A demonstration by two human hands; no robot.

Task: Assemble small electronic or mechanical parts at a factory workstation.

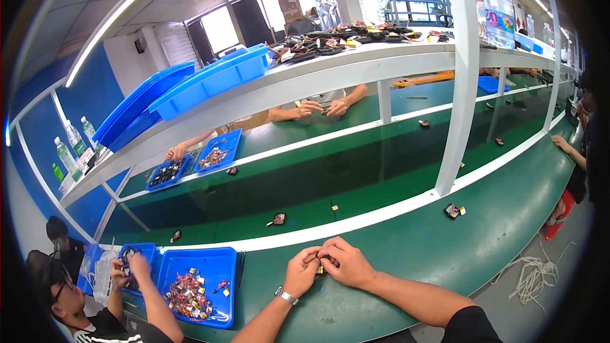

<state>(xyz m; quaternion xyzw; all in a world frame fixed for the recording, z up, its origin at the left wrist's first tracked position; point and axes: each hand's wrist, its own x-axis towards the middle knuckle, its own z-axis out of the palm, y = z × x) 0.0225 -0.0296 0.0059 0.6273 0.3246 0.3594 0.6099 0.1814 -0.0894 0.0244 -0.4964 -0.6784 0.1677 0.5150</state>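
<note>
One long green counter (508, 222) curves across the lower view, with a white-framed shelf (356, 58) standing above and beyond it. At the far left a co-worker (95, 324) in a dark top with white stripes bends over the counter, both hands at a small blue tray. Nearer the middle sits a larger blue tray (219, 265), holding a heap of small red-wired pieces (189, 295) with white and yellow tags; any writing on those tags is too small to read. On the shelf's right end stands a big clear jug (500, 0) whose pink-and-blue label carries printing, and farther left a clear bottle (325, 3) has a reddish label. The left hand (304, 272), wearing a metal-band watch (286, 295) at the wrist, and the right hand (347, 263) meet over the counter, right of the larger tray, fingers drawn in narrow and tips pinched together on one small part (321, 270). Its yellow bit shows below the fingertips, while the rest is mostly hidden. Right of the hands, well apart, a dark wired piece (452, 211) with a yellow-and-white tag lies on the counter.
</note>
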